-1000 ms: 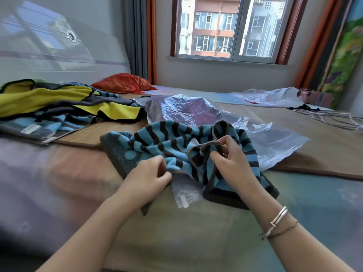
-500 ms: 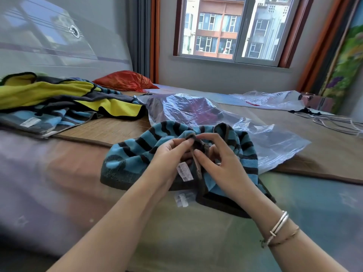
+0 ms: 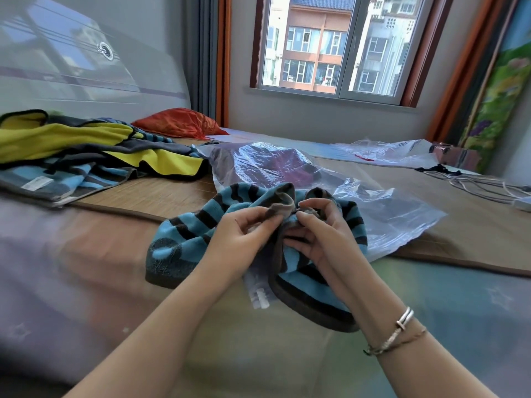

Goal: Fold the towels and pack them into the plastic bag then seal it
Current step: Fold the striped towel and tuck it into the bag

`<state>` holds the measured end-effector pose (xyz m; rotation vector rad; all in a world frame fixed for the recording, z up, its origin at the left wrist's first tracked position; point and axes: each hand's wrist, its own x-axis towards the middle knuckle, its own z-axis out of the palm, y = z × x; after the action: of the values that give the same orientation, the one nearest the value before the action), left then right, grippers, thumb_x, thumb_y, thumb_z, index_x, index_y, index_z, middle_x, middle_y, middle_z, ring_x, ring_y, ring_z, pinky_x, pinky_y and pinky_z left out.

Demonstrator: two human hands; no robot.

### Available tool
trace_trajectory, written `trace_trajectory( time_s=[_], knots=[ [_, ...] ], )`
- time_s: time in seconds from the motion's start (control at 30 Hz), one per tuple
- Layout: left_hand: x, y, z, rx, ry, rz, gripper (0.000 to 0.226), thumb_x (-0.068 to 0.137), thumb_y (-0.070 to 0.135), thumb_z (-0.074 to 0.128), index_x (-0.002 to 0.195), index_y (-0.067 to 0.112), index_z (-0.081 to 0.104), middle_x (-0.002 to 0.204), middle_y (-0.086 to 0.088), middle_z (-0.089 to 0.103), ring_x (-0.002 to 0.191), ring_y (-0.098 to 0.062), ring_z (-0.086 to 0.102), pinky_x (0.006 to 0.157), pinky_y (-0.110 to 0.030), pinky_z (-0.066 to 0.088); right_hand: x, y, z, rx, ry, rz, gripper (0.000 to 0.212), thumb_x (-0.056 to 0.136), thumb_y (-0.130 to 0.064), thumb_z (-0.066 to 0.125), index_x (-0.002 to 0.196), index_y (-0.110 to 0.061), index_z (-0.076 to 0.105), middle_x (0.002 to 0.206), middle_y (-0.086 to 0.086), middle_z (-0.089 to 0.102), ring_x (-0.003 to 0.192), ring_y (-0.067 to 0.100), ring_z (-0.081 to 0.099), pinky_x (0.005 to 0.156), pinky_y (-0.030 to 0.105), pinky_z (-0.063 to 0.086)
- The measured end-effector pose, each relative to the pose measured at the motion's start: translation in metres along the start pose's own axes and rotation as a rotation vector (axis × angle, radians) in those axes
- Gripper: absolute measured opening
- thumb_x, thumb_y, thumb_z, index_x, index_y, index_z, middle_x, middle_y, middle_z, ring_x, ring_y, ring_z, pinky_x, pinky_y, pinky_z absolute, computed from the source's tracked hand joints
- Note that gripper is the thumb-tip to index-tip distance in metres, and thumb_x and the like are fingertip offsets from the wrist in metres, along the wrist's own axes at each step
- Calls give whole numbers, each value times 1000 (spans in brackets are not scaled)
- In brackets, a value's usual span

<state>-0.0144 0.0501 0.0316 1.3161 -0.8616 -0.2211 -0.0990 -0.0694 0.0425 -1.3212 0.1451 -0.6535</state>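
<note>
On the bed, atop the clear plastic bag (image 3: pixel 382 222), lies the soft blue-and-black striped terry towel (image 3: pixel 195 234), bunched up. Left hand (image 3: pixel 244 239) and right hand (image 3: pixel 321 239) each pinch its grey hem. It looks light and floppy; gripping corners should let it hang flat.

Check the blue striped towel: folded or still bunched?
Bunched, not folded. The blue striped towel lies crumpled while both hands, left and right, pinch its grey edge.
</note>
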Motion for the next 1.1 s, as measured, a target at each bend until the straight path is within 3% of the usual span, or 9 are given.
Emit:
trace_trajectory(
  time_s=[0.1,0.2,0.33,0.43,0.5,0.63,0.8,0.93,1.1],
  knots=[
    [3,-2,-3,-12,111,13,17,91,24,63,85,17,77,88,-15,74,81,-18,65,80,-41,53,-4,-2,3,-123,-53,-63,20,95,2,48,107,-11,56,77,5,64,74,18,67,71,31,56],
    [9,-2,-6,49,250,61,27,89,32,67,77,8,73,83,-26,67,71,-19,56,68,-39,47,-6,-7,5,-251,-125,-101,25,83,2,49,105,-9,56,88,9,67,88,20,68,78,32,57],
    [7,8,-4,81,247,145,16,88,18,69,76,28,74,71,8,73,65,0,62,62,-17,48,-7,-7,7,-697,-83,-331,19,88,-3,59,95,-20,58,78,-2,71,80,12,68,74,30,53],
    [2,10,3,138,197,187,21,83,12,74,74,31,74,66,8,72,61,0,62,57,-16,49,-4,-10,3,-900,28,-488,13,84,-16,69,83,-27,61,71,-3,62,73,13,58,65,23,44],
    [3,10,5,129,169,168,21,82,10,74,73,29,75,66,5,72,62,-2,62,57,-18,50,-2,-12,-1,-1012,95,-595,11,81,-21,71,80,-27,62,79,-8,52,82,11,49,71,17,38],
    [3,15,6,-84,38,36,18,85,7,69,75,20,77,73,-6,72,68,-7,64,59,-14,51,-1,-9,-6,-1013,116,-629,16,83,-20,69,80,-27,54,94,-14,48,98,8,44,81,16,36],
    [4,9,2,-35,-68,3,15,91,15,62,89,14,78,91,-15,74,83,-18,67,76,-29,53,1,-12,-6,-912,-4,-558,13,82,-26,60,78,-22,49,109,-16,59,110,3,52,87,15,38],
    [1,10,0,16,-65,14,13,89,17,65,91,11,77,90,-15,74,83,-17,68,79,-36,51,0,-13,-6,-810,-98,-482,16,85,-14,60,79,-11,46,82,-5,60,84,11,58,75,21,43],
    [-1,13,2,43,81,40,21,83,10,72,91,13,53,80,-5,73,75,-11,71,68,-23,55,4,-11,-6,-787,33,-432,17,86,-14,63,83,-16,46,85,9,57,82,24,55,75,33,45]
  ],
)
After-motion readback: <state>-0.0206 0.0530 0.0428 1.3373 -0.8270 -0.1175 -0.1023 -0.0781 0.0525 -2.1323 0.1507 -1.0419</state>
